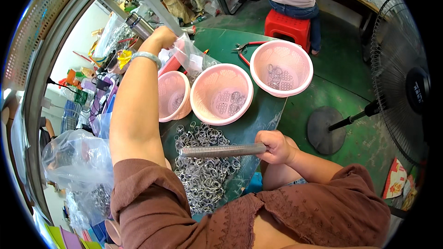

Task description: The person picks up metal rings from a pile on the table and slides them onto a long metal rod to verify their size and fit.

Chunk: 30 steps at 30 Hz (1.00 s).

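Observation:
My left arm stretches across the table, and my left hand (161,38) is closed at the edge of a clear plastic bag (191,55); its fingertips are partly hidden. My right hand (274,146) is wrapped around one end of a long grey metal rod with fine marks along it, like a ring mandrel (221,151). The rod lies level above a large heap of silvery metal rings (203,180) on the green table. Beyond the heap stand three pink plastic baskets: a left one (184,110), a middle one (203,110) and a right one (304,80), each with some rings inside.
Red-handled pliers (242,54) lie beside the right basket. A metal thermos (138,25) stands past my left hand. On the right is a black floor fan (327,129). A person sits on a red stool (288,27) at the back. Plastic bags (78,157) crowd the left.

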{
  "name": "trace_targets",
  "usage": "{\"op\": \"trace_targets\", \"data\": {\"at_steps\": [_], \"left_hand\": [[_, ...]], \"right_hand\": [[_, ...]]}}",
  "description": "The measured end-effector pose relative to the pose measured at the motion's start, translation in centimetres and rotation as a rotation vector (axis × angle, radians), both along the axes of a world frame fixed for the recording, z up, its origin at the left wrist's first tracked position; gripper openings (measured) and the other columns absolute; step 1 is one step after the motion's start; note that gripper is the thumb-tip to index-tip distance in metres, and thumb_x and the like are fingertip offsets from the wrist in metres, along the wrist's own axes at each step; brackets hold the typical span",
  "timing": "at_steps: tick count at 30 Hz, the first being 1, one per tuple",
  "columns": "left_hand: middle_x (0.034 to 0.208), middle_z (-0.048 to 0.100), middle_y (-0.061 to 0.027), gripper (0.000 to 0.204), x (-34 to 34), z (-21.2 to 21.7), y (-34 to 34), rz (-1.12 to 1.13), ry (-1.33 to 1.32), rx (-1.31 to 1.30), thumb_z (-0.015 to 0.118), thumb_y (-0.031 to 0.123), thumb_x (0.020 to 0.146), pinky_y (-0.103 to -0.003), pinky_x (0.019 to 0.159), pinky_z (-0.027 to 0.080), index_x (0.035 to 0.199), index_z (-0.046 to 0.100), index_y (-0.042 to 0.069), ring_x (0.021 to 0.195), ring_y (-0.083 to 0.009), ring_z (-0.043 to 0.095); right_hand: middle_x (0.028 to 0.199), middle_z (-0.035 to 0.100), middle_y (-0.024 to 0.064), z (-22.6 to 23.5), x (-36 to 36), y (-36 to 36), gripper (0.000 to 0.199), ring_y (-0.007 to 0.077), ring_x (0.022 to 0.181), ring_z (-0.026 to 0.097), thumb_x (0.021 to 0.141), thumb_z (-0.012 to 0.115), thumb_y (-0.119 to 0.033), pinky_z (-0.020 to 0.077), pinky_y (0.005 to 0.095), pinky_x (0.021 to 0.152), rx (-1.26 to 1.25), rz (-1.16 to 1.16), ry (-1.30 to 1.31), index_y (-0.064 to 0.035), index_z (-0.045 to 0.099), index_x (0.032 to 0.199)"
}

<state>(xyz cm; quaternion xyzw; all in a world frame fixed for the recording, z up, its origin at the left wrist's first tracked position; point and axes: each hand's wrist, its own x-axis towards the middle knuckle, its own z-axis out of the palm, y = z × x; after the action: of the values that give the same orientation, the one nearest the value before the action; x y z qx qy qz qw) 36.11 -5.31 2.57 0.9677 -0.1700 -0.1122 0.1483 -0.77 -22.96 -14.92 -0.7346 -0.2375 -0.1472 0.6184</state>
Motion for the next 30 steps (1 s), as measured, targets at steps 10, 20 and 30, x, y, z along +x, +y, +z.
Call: {"op": "trace_targets", "data": {"at_steps": [10, 20, 30], "left_hand": [[0.084, 0.060, -0.0151, 0.036, -0.2, -0.3, 1.6, -0.107, 0.069, 0.061, 0.042, 0.027, 0.089, -0.033, 0.053, 0.051, 0.097, 0.057, -0.004, 0.066, -0.0235, 0.062], [0.105, 0.057, -0.0242, 0.045, -4.0, 1.0, 3.8, -0.216, -0.517, 0.222, 0.040, 0.034, 0.083, -0.044, 0.087, 0.041, 0.100, 0.060, -0.002, 0.098, -0.0382, 0.055], [0.082, 0.065, -0.0143, 0.026, -25.9, 3.5, 10.5, -0.237, -0.269, 0.274, 0.053, 0.021, 0.079, -0.035, 0.068, 0.048, 0.089, 0.064, 0.000, 0.072, -0.0242, 0.061]], "right_hand": [[0.060, 0.045, 0.0081, 0.3, 0.0, 0.4, 0.014, 0.0198, 0.049, 0.046, 0.066, 0.063, -0.002, 0.0369, 0.0286, 0.046, 0.034, -0.018, 0.005, -0.0033, 0.049, 0.066], [0.058, 0.042, 0.0056, -0.1, 0.2, 1.2, 0.015, 0.0144, 0.050, 0.042, 0.070, 0.065, -0.005, 0.0356, 0.0274, 0.047, 0.023, -0.057, -0.003, -0.0039, 0.050, 0.066], [0.060, 0.044, -0.0052, -0.4, -0.6, 1.0, 0.013, 0.0025, 0.054, 0.039, 0.079, 0.063, -0.008, 0.0327, 0.0194, 0.047, 0.138, -0.028, 0.204, -0.0062, 0.052, 0.071]]}}
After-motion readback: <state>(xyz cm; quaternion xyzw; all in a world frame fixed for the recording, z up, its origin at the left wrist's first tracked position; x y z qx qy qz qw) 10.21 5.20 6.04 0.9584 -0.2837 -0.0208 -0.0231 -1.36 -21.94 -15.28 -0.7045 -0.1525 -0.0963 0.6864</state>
